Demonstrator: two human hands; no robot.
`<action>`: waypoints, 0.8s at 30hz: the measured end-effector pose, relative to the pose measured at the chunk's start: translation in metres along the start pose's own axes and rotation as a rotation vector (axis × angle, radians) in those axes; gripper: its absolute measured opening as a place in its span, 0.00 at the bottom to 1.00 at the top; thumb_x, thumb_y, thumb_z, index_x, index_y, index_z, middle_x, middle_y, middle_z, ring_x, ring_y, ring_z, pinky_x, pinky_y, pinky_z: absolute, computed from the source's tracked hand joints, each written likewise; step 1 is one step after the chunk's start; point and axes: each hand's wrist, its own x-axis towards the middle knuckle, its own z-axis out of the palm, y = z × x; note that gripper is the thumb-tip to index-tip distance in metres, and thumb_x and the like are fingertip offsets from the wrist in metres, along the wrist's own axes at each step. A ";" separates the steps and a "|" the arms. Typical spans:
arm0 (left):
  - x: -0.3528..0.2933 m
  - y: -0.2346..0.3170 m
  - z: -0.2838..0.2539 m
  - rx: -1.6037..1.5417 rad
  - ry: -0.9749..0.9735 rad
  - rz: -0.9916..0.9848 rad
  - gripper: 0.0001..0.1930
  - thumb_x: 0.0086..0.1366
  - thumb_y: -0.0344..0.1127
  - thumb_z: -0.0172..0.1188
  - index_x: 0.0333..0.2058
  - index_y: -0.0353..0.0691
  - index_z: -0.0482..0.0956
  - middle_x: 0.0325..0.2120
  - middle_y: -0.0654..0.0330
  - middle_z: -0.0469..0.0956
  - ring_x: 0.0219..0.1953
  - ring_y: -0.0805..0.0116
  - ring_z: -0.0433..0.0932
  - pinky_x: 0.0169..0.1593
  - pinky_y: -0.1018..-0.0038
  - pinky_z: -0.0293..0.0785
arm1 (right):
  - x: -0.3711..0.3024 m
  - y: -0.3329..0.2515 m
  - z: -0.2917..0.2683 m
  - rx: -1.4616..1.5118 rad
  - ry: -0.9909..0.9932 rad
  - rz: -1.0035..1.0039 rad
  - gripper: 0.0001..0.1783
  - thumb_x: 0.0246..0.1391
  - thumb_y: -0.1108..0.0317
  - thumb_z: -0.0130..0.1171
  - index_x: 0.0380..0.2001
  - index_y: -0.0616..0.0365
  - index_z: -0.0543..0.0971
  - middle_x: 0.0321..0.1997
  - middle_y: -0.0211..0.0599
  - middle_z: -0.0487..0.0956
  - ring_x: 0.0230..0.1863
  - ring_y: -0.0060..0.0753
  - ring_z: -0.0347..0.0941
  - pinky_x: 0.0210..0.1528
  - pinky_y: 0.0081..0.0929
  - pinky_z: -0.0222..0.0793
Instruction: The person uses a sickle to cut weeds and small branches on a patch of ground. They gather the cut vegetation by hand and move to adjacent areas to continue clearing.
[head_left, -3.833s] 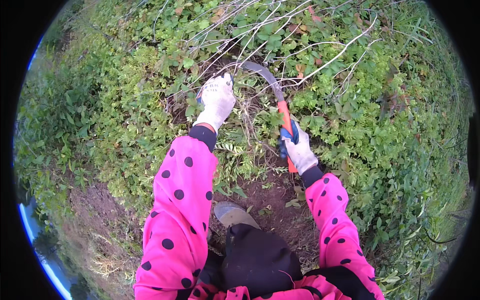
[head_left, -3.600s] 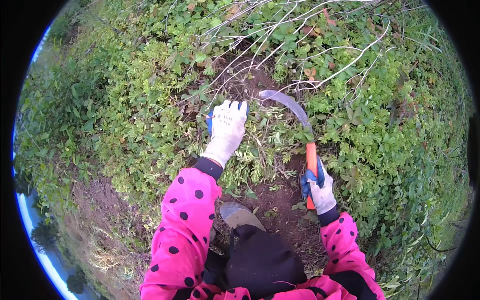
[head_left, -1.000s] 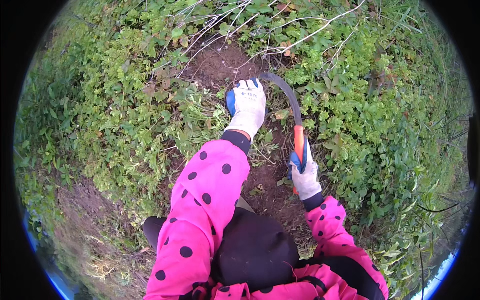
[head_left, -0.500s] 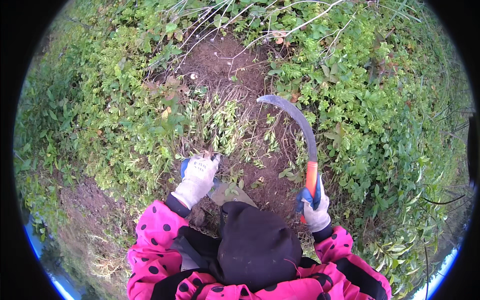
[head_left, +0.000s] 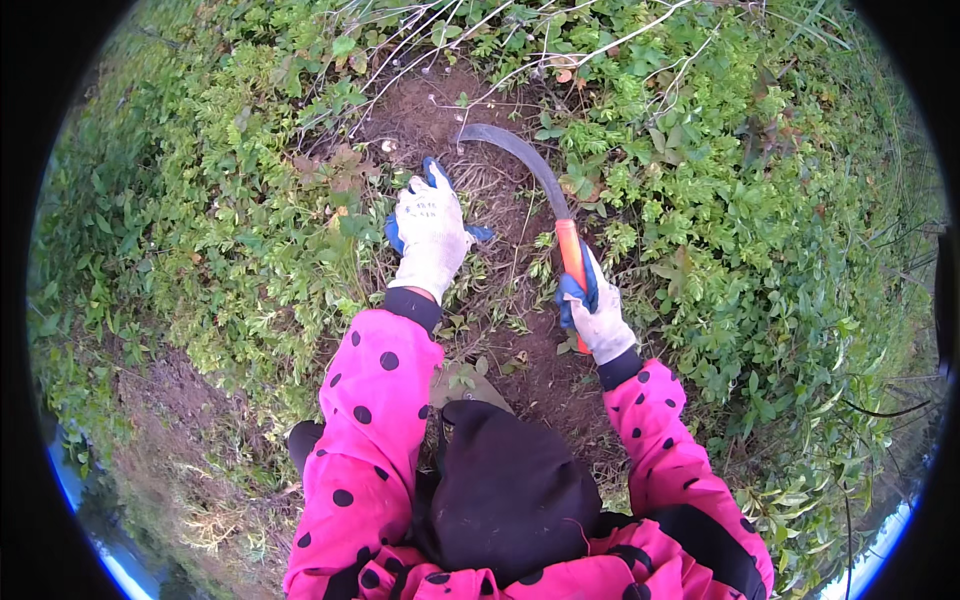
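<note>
My right hand (head_left: 602, 322), in a white and blue work glove, grips the orange handle of a sickle (head_left: 571, 250). Its grey curved blade arches up and to the left over the ground, with the tip near the bare soil patch (head_left: 415, 108). To the left of the blade, my left hand (head_left: 430, 225) reaches out in a matching glove. Its fingers and thumb are spread above low leafy stems and dry stalks, and I see nothing held in it. The plants right under the palm are hidden.
Thin bare branches (head_left: 590, 50) cross the ground at the top. Dense green weeds (head_left: 740, 220) grow on the right, with more leafy growth (head_left: 210, 200) on the left. A strip of brown soil (head_left: 545, 370) lies below the sickle. A dark cap (head_left: 515, 490) fills the lower middle.
My left hand has moved up and forward from beside the knee, its fingers spreading. My right hand has carried the sickle forward and left, bringing the blade closer to the left hand.
</note>
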 end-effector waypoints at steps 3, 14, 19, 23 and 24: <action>0.009 -0.012 -0.003 -0.179 -0.083 0.051 0.47 0.41 0.57 0.68 0.51 0.27 0.60 0.34 0.50 0.73 0.36 0.56 0.75 0.41 0.66 0.71 | 0.009 0.003 0.010 -0.141 0.060 -0.026 0.37 0.45 0.79 0.48 0.62 0.52 0.57 0.28 0.30 0.74 0.21 0.18 0.67 0.23 0.20 0.69; -0.103 -0.078 0.051 -0.095 -0.196 0.150 0.26 0.48 0.37 0.62 0.48 0.38 0.69 0.38 0.54 0.75 0.41 0.58 0.74 0.45 0.67 0.69 | -0.122 0.012 -0.009 -0.334 -0.084 0.107 0.34 0.50 0.64 0.55 0.60 0.57 0.58 0.43 0.45 0.77 0.40 0.34 0.77 0.43 0.29 0.70; -0.141 -0.170 0.044 0.243 -0.345 -0.020 0.31 0.47 0.38 0.63 0.52 0.40 0.66 0.40 0.55 0.72 0.45 0.58 0.71 0.47 0.66 0.66 | -0.108 -0.010 -0.009 0.289 0.174 0.200 0.36 0.54 0.71 0.47 0.64 0.50 0.48 0.26 0.31 0.72 0.18 0.15 0.65 0.21 0.17 0.67; -0.149 -0.092 -0.009 -0.086 -0.177 0.101 0.41 0.48 0.47 0.64 0.59 0.41 0.57 0.51 0.48 0.64 0.55 0.50 0.62 0.53 0.58 0.59 | -0.102 0.003 -0.015 0.194 0.247 0.235 0.33 0.56 0.72 0.48 0.63 0.54 0.50 0.24 0.32 0.72 0.16 0.18 0.66 0.18 0.19 0.67; -0.145 -0.059 -0.022 -0.181 -0.061 0.181 0.43 0.48 0.50 0.64 0.60 0.41 0.55 0.53 0.46 0.62 0.56 0.49 0.60 0.55 0.57 0.57 | -0.101 0.005 -0.012 0.215 0.238 0.213 0.33 0.55 0.72 0.48 0.63 0.54 0.50 0.24 0.32 0.73 0.16 0.19 0.66 0.18 0.19 0.67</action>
